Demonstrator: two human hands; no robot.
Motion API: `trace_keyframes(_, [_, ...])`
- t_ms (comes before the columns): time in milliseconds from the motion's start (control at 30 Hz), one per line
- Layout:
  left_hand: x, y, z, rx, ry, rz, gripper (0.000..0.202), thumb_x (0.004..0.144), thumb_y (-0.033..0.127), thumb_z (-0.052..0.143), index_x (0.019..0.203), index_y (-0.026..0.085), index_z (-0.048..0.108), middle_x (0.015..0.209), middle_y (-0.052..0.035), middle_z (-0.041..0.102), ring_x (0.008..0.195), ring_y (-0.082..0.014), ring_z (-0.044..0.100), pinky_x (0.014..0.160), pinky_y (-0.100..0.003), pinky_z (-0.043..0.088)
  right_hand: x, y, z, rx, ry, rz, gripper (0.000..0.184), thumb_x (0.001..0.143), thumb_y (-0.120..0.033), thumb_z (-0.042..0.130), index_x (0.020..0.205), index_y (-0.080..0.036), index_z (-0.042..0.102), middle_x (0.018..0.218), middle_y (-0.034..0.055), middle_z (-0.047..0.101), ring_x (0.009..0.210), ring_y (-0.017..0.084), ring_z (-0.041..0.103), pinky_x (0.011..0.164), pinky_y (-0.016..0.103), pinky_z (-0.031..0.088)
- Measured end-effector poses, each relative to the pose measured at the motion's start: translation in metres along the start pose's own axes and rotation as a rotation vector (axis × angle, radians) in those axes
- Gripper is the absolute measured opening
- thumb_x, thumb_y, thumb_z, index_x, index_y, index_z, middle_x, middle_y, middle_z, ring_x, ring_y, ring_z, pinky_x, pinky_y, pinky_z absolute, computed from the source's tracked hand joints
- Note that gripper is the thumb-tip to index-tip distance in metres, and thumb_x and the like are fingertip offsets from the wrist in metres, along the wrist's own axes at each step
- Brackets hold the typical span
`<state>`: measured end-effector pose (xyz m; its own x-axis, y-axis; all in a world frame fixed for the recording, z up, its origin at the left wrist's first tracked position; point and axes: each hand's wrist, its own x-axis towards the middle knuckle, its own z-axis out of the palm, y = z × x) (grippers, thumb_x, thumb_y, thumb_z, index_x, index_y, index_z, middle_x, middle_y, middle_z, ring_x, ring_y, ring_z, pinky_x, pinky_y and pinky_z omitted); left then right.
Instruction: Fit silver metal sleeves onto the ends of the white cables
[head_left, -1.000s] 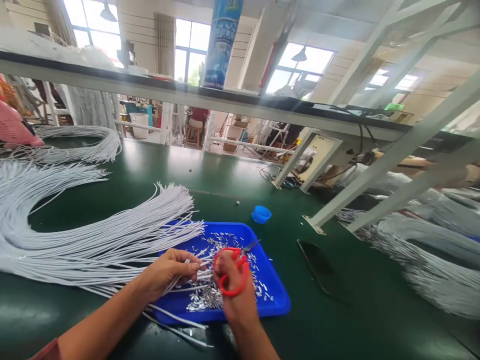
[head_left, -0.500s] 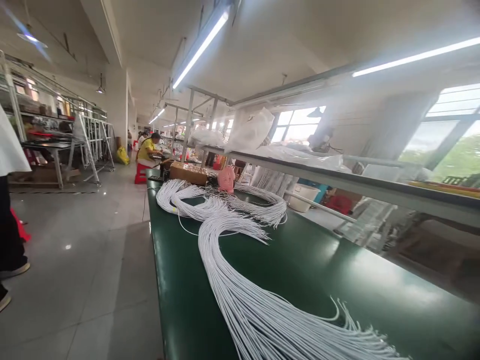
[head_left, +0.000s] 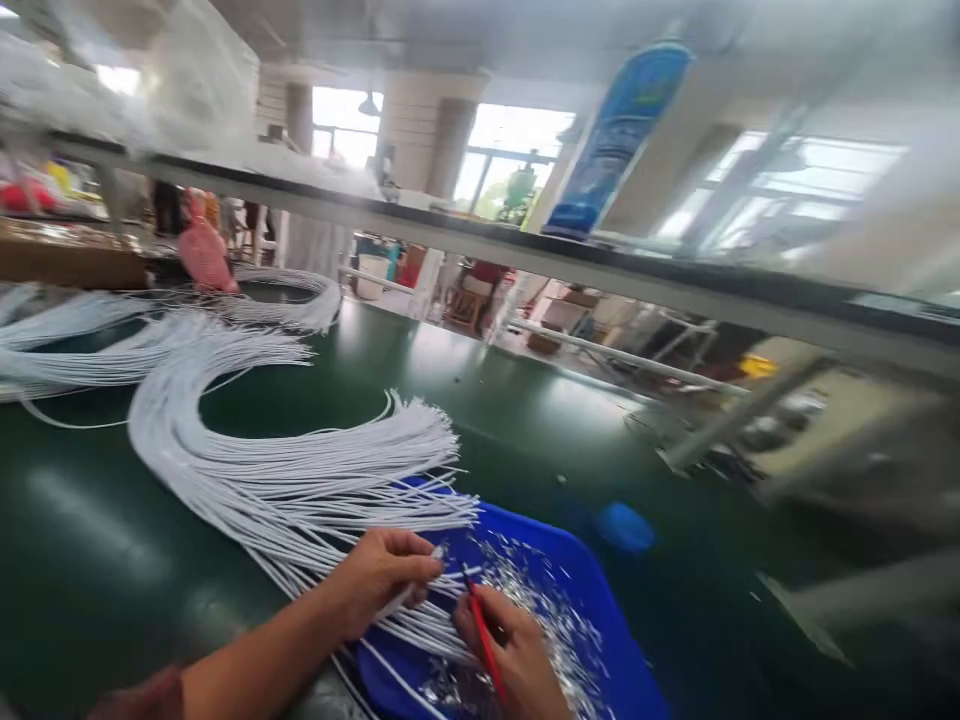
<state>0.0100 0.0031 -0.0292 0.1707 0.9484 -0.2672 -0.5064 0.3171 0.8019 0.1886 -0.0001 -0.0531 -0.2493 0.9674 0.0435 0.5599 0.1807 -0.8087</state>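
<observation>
My left hand (head_left: 379, 580) is closed in a pinch on a white cable, whose pale end shows at the fingertips. Just to its right, my right hand (head_left: 514, 655) grips a slim red tool (head_left: 486, 640) with a dark, thin tip pointing up and away. I cannot make out the tool's exact kind. Both hands are over a blue tray (head_left: 619, 640) strewn with small shiny metal pieces (head_left: 547, 600). A thick bundle of white cables (head_left: 300, 470) curves in from the left, its loose ends fanned over the tray's far-left rim.
Under everything lies a green tabletop (head_left: 525, 400). A round blue object (head_left: 625, 526) sits right of the tray. Behind runs a raised shelf (head_left: 465, 240) bearing a blue can (head_left: 619, 140) and clear plastic bags. More cables, a pink bag (head_left: 204, 255) and a brown box (head_left: 67, 262) are at far left.
The view has swung right and down from the aisle to the bench. Both hands and the blue tray are now in sight; the aisle and people at left are gone from view.
</observation>
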Motion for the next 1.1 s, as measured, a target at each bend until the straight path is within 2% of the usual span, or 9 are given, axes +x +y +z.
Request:
trace_keyframes(67, [0.001, 0.006, -0.001, 0.045, -0.020, 0.006, 0.025, 0.054, 0.028, 0.080, 0.065, 0.011, 0.065, 0.045, 0.0045, 0.052, 0.039, -0.0048, 0.041, 0.042, -0.019, 0.027, 0.004, 0.001, -0.002, 0.006, -0.079, -0.020, 0.028, 0.072, -0.039, 0.058, 0.056, -0.017, 0.053, 0.054, -0.0025, 0.048, 0.054, 0.012, 0.042, 0.049, 0.023, 0.031])
trace_keyframes(200, [-0.003, 0.011, 0.000, 0.154, -0.027, 0.040, 0.026, 0.061, 0.032, 0.076, 0.073, 0.010, 0.066, 0.047, 0.0053, 0.047, 0.042, -0.0037, 0.035, 0.042, -0.018, 0.021, 0.010, -0.006, -0.003, 0.012, -0.092, -0.067, 0.031, 0.074, -0.037, 0.057, 0.053, -0.017, 0.045, 0.055, -0.0035, 0.042, 0.054, 0.010, 0.037, 0.050, 0.022, 0.026])
trace_keyframes(367, [-0.005, 0.011, 0.001, 0.221, 0.041, 0.058, 0.031, 0.058, 0.033, 0.078, 0.076, 0.010, 0.068, 0.048, 0.0060, 0.044, 0.042, -0.0033, 0.029, 0.042, -0.019, 0.016, 0.009, -0.010, -0.006, 0.012, -0.111, -0.081, 0.033, 0.074, -0.034, 0.057, 0.051, -0.017, 0.041, 0.054, -0.0037, 0.040, 0.053, 0.010, 0.036, 0.051, 0.022, 0.024])
trace_keyframes(467, [-0.004, 0.012, 0.001, 0.235, 0.086, 0.046, 0.030, 0.055, 0.033, 0.079, 0.069, 0.010, 0.067, 0.047, 0.0049, 0.046, 0.042, -0.0039, 0.032, 0.041, -0.019, 0.016, 0.009, -0.009, -0.006, 0.013, -0.109, -0.085, 0.033, 0.074, -0.032, 0.057, 0.051, -0.017, 0.040, 0.054, -0.0038, 0.039, 0.053, 0.010, 0.036, 0.051, 0.022, 0.024])
trace_keyframes(567, [-0.004, 0.012, 0.001, 0.255, 0.081, 0.054, 0.029, 0.057, 0.036, 0.078, 0.064, 0.011, 0.066, 0.045, 0.0047, 0.045, 0.042, -0.0047, 0.033, 0.042, -0.019, 0.018, 0.008, -0.008, -0.006, 0.013, -0.105, -0.094, 0.034, 0.073, -0.031, 0.058, 0.050, -0.017, 0.037, 0.054, -0.0042, 0.039, 0.053, 0.009, 0.035, 0.050, 0.022, 0.024])
trace_keyframes(833, [-0.006, 0.010, 0.003, 0.373, 0.025, 0.125, 0.033, 0.063, 0.043, 0.072, 0.070, 0.011, 0.066, 0.048, 0.0060, 0.042, 0.044, -0.0054, 0.029, 0.043, -0.019, 0.020, 0.008, -0.009, -0.003, -0.042, -0.063, -0.106, 0.038, 0.071, -0.031, 0.060, 0.047, -0.017, 0.034, 0.051, -0.0051, 0.036, 0.050, 0.009, 0.033, 0.048, 0.022, 0.021])
trace_keyframes(967, [-0.005, 0.005, -0.002, 0.530, 0.048, 0.251, 0.030, 0.069, 0.043, 0.067, 0.071, 0.013, 0.066, 0.053, 0.0038, 0.048, 0.048, -0.0078, 0.036, 0.045, -0.019, 0.027, 0.007, -0.012, -0.003, -0.045, -0.042, -0.087, 0.039, 0.070, -0.028, 0.060, 0.046, -0.017, 0.031, 0.049, -0.0054, 0.034, 0.049, 0.008, 0.031, 0.047, 0.023, 0.019])
trace_keyframes(1100, [-0.004, 0.004, -0.003, 0.763, 0.109, 0.402, 0.025, 0.073, 0.039, 0.064, 0.071, 0.016, 0.070, 0.063, -0.0014, 0.059, 0.058, -0.0132, 0.047, 0.053, -0.022, 0.036, 0.007, -0.010, -0.003, 0.051, -0.109, -0.052, 0.036, 0.071, -0.028, 0.058, 0.047, -0.017, 0.034, 0.050, -0.0054, 0.033, 0.050, 0.008, 0.030, 0.047, 0.022, 0.020])
